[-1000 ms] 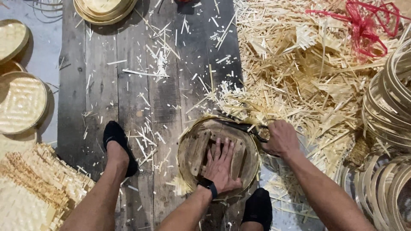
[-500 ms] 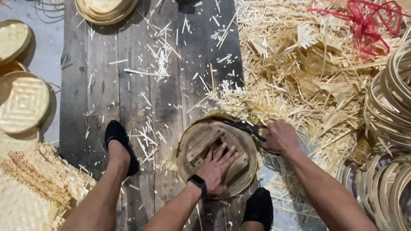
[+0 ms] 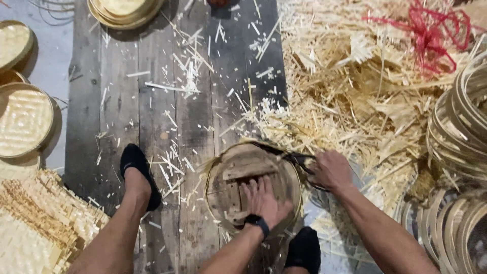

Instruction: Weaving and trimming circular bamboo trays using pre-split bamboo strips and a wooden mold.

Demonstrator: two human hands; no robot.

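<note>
1. Floor planks (image 3: 127, 116), dark and weathered, carry scattered bamboo slivers (image 3: 187, 76).
2. Left hand (image 3: 265, 201) presses flat, released, on round wooden mould (image 3: 238, 187).
3. Right hand (image 3: 331, 170), grip clenched on shears (image 3: 297, 158), at mould's two o'clock.
4. Shavings heap (image 3: 355, 96) at one o'clock.

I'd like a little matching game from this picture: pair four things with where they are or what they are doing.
Things:
1. left hand
2. right hand
3. red cord
4. woven round lids

Places or states:
A. tangled on the straw pile, top right
B. pressed flat on the round wooden form
C. lying at the left edge
D. gripping dark shears at the rim

Pairs: 1-B, 2-D, 3-A, 4-C
</note>
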